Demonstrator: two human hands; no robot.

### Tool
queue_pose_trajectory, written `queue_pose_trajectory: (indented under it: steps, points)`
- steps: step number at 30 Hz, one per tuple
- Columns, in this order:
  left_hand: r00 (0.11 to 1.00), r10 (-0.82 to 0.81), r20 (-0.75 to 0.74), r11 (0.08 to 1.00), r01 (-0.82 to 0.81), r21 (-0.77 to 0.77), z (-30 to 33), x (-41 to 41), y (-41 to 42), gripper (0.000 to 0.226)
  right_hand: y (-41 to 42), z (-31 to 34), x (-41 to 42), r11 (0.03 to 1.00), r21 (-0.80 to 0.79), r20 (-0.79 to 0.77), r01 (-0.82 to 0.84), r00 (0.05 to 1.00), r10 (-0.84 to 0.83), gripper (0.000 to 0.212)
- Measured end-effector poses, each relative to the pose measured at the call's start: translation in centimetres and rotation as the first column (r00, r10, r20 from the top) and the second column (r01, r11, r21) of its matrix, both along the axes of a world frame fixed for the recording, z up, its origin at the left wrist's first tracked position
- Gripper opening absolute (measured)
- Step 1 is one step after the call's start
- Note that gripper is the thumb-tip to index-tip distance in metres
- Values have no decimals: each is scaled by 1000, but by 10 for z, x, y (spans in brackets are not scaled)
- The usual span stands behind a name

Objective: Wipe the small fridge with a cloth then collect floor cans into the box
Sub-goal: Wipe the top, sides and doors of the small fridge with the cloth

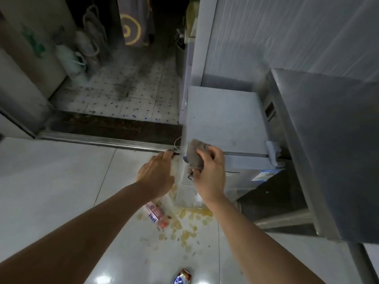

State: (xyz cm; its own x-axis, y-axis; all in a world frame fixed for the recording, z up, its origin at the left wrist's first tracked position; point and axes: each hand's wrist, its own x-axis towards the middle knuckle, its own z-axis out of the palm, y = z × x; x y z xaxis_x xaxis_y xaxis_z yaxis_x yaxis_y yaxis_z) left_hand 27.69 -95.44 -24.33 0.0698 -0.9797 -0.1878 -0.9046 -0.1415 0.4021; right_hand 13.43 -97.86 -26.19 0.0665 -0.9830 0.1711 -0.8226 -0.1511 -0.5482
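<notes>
The glossy white tile floor (51, 181) carries the small fridge (221, 119), a plastic bottle (155, 214), scattered yellowish scraps (186, 234) and a can (181, 277).

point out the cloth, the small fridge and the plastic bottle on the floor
cloth (196, 155): head view, on the bunched middle, at the fridge's front left corner.
small fridge (223, 117): head view, on its bare top panel.
plastic bottle (154, 212): head view, on its labelled body.

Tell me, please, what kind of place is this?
Probably a small kitchen or utility area in a home: a small fridge beside a steel counter, a tiled floor littered with scraps, and a sliding-door track leading to a dim storage room.
</notes>
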Motion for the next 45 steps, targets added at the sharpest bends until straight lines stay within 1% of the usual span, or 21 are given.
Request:
queue_pose_trajectory:
  steps: [2,4,8,11,13,14,16,18,20,23,25,27,30,32,35,39,42,45]
  points:
    - [999,32,1,999,-32,-6,-13,-6,0,67,-8,-19,2,995,-27,-107,-93,990,90,41]
    - [999,53,-3,999,-53,-12,-24,-14,0,64,-14,-36,2,973,-129,-231,-191,960,158,41]
    - [997,74,-40,993,-77,-87,-42,-27,-5,60,-29,-55,-5,917,-256,-303,-307,926,226,43]
    - [995,81,-60,984,-90,-153,-55,-39,-10,60,-35,-63,-23,876,-309,-341,-372,903,263,40]
    - [996,70,-50,970,-80,-231,-65,-48,-13,60,-34,-69,-46,883,-313,-345,-348,909,236,40]
    - [998,57,-19,956,-60,-286,-70,-52,-15,58,-34,-73,-60,891,-323,-339,-318,918,205,40]
    - [997,21,78,929,9,-370,-80,-58,-19,58,-34,-80,-89,896,-366,-311,-250,941,135,37]
    - [988,-10,155,908,74,-411,-89,-63,-24,57,-35,-85,-107,894,-407,-305,-189,950,62,33]
    - [986,6,168,876,76,-477,-97,-63,-26,52,-33,-90,-106,895,-423,-293,-139,956,11,37]
    - [987,8,163,812,89,-578,-110,-58,-26,50,-31,-101,-81,879,-465,-219,-105,976,1,47]
    - [989,3,147,766,92,-636,-121,-56,-27,50,-34,-107,-60,836,-527,-186,-150,981,59,41]
    - [991,17,134,721,80,-688,-130,-58,-29,48,-37,-109,-48,796,-571,-185,-201,976,114,38]
    - [985,63,161,646,82,-759,-141,-63,-35,41,-43,-115,-62,714,-642,-293,-279,950,108,34]
    - [976,93,196,582,106,-806,-148,-63,-39,37,-47,-120,-85,679,-670,-349,-300,935,68,34]
    - [962,132,237,503,141,-853,-160,-60,-46,35,-54,-131,-117,652,-717,-335,-248,942,-10,35]
    - [953,181,241,405,152,-902,-171,-59,-56,35,-65,-144,-156,565,-808,-267,-170,959,-92,28]
    - [951,193,243,339,168,-926,-175,-56,-60,36,-73,-153,-192,496,-864,-209,-89,959,-192,33]
    - [936,230,267,306,191,-933,-179,-55,-62,36,-79,-159,-204,454,-890,-175,-41,950,-257,38]
